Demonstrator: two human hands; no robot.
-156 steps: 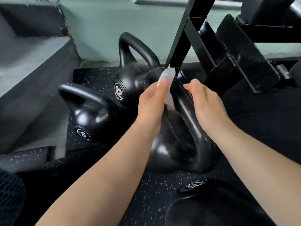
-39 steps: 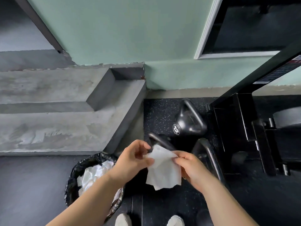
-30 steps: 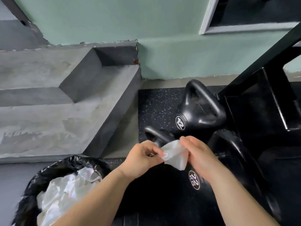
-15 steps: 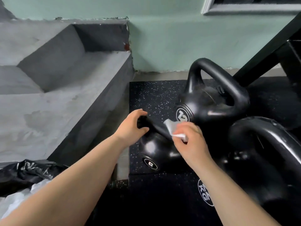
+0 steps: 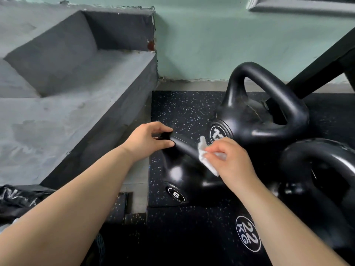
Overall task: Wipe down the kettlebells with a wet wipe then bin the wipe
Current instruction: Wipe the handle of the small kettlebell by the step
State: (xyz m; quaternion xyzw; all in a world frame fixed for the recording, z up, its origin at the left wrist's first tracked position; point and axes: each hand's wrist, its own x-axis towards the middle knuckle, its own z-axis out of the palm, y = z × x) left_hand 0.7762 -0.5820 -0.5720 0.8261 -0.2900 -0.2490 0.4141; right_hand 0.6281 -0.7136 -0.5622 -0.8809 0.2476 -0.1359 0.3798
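Observation:
Three black kettlebells stand on the speckled rubber floor. The small one marked 6 point(image 5: 177, 179) is nearest the step, and my left hand point(image 5: 149, 138) grips the left end of its handle. My right hand point(image 5: 229, 158) holds a folded white wet wipe point(image 5: 204, 157) against the right part of that handle. Behind it stands the kettlebell marked 12 point(image 5: 257, 121). The big one marked 22 KG point(image 5: 317, 189) is at the right, partly hidden by my right forearm.
Grey concrete steps point(image 5: 63, 96) rise on the left. A green wall point(image 5: 211, 39) runs along the back. A black rack beam point(image 5: 326, 60) slants in at the upper right. The black bin liner point(image 5: 17, 200) shows at the left edge, low down.
I stood over the bin with the wipe in both hands, then bent down. My left hand took the small kettlebell's handle and my right brought the wipe onto it.

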